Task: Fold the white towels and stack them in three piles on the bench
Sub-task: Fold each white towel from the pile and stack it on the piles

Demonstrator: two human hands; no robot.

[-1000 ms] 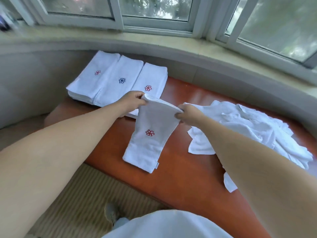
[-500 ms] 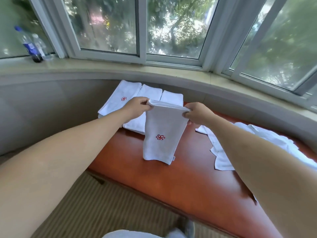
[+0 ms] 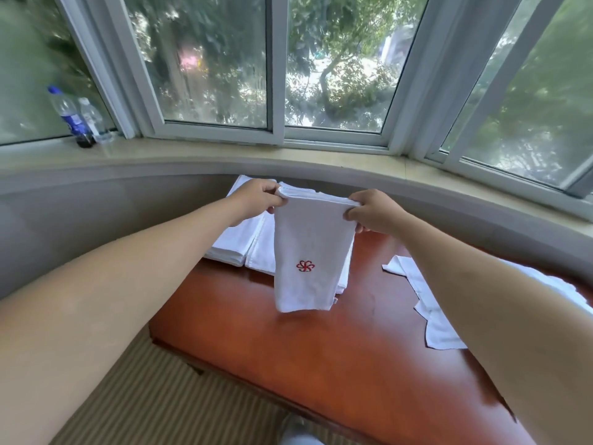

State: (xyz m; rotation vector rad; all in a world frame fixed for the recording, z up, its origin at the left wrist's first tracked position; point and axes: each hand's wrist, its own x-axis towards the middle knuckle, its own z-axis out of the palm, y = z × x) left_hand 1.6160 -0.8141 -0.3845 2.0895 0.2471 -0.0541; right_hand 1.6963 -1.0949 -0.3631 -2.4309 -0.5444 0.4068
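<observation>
Towel [image 3: 309,252] up in the air, folded long and narrow, hanging straight down with a red flower mark [image 3: 305,266] facing us! The left hand [image 3: 256,200] pinches its top left corner, the right hand [image 3: 372,211] pinches the top right corner, both clamped tight on the upper fold, held apart at the towel's width. The lower end dangles free above the reddish-brown worktop [image 3: 321,354], not touching it.

Behind the hanging towel, at the worktop's far edge by the curved wall, sit the folded piles [image 3: 244,245], side by side and touching; the towel hides part of them, so the number of piles is hard to tell. Over at the right edge of the worktop lies a loose heap of unfolded towels [image 3: 430,313], partly hidden by the right forearm.

Up on the window sill [image 3: 224,155], far left, two plastic bottles [image 3: 77,117] stand close together. Striped carpet [image 3: 144,396] shows below the worktop's near edge.
</observation>
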